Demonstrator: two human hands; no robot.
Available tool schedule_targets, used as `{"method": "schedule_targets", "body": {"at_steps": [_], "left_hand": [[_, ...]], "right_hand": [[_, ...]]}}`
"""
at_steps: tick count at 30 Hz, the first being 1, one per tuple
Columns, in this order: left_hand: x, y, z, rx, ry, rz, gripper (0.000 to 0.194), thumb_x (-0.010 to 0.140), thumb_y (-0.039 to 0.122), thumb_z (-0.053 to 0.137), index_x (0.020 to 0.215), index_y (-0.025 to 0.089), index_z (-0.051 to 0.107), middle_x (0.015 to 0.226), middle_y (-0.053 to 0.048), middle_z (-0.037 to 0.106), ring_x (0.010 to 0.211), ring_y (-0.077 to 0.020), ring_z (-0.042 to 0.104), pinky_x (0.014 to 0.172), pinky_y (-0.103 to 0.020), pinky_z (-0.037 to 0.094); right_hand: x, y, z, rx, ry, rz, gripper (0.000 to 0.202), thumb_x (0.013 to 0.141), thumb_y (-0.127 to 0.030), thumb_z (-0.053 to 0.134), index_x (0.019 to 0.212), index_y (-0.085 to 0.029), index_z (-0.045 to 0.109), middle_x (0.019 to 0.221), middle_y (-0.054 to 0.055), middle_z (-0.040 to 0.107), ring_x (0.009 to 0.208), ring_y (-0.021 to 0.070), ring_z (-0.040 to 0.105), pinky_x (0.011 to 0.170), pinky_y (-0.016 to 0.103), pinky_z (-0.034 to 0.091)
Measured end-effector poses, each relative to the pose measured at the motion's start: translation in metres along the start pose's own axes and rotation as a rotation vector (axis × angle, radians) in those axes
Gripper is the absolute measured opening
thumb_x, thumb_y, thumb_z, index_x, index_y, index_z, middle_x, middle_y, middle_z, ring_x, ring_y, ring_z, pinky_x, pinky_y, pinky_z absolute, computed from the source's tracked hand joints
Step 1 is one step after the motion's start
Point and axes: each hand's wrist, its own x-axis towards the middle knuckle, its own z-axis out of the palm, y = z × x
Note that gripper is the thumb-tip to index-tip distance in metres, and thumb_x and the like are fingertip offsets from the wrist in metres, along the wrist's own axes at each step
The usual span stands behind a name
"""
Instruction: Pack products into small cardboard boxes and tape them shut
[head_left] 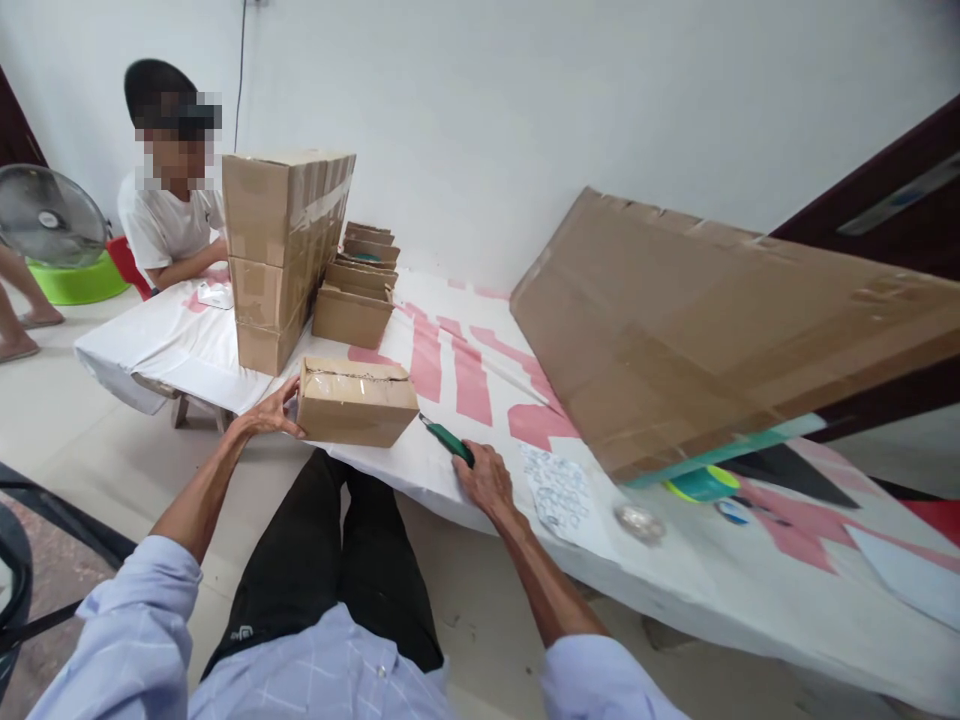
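A small cardboard box point(356, 415) sits at the table's front edge, a ragged slit running along its taped top. My left hand point(276, 408) grips its left end, thumb near the top edge and fingers at the lower corner. In my right hand point(484, 472) is a green utility knife point(448, 440), its metal tip pointing at the right end of the box but apart from it. The fingers of that hand are closed around the handle, close above the tablecloth.
Taped boxes point(259, 215) are stacked at left, beside several open boxes point(352, 315). A large cardboard sheet point(720, 330) leans at right. Paper with ring shapes point(556, 490) and a blurred clear packet point(639, 522) lie on the tablecloth point(495, 290). A person point(176, 225) sits across; a fan point(51, 215) stands behind.
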Motion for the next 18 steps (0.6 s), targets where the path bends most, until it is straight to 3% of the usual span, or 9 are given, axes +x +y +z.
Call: {"method": "schedule_targets", "body": {"at_steps": [3,8,13,18], "left_hand": [[0.004,0.003,0.011,-0.092,-0.071,0.021,0.126,0.054,0.039,0.094,0.164,0.024,0.035,0.155,-0.022,0.055,0.145,-0.0406,0.051,0.111,-0.057,0.048],[-0.004,0.008,0.028,0.141,0.119,0.062,0.129,0.051,0.041,0.096,0.163,0.021,0.036,0.157,-0.019,0.048,0.145,-0.041,0.046,0.122,-0.058,0.037],[-0.01,0.017,0.045,0.243,0.18,0.097,0.133,0.053,0.049,0.096,0.165,0.02,0.031,0.15,-0.019,0.046,0.141,-0.0411,0.045,0.116,-0.058,0.044],[-0.015,0.031,0.058,0.285,0.214,0.131,0.132,0.054,0.046,0.097,0.165,0.021,0.031,0.139,-0.016,0.049,0.132,-0.0393,0.05,0.112,-0.057,0.047]], "right_hand": [[-0.002,0.002,0.002,-0.013,-0.007,0.004,0.045,0.097,-0.035,0.048,0.132,-0.015,0.067,0.125,0.017,0.068,0.112,0.0307,0.06,0.096,0.042,0.048],[-0.004,0.005,0.004,-0.02,-0.016,0.006,0.047,0.098,-0.035,0.047,0.136,-0.013,0.064,0.131,0.019,0.066,0.116,0.0316,0.059,0.1,0.045,0.047],[-0.005,0.004,0.002,0.012,-0.01,0.002,0.047,0.097,-0.035,0.048,0.135,-0.013,0.065,0.128,0.018,0.067,0.114,0.0311,0.059,0.1,0.044,0.047],[-0.005,-0.003,-0.002,0.036,-0.008,0.042,0.045,0.094,-0.034,0.051,0.13,-0.015,0.068,0.123,0.017,0.068,0.111,0.0311,0.058,0.099,0.046,0.048]]}}
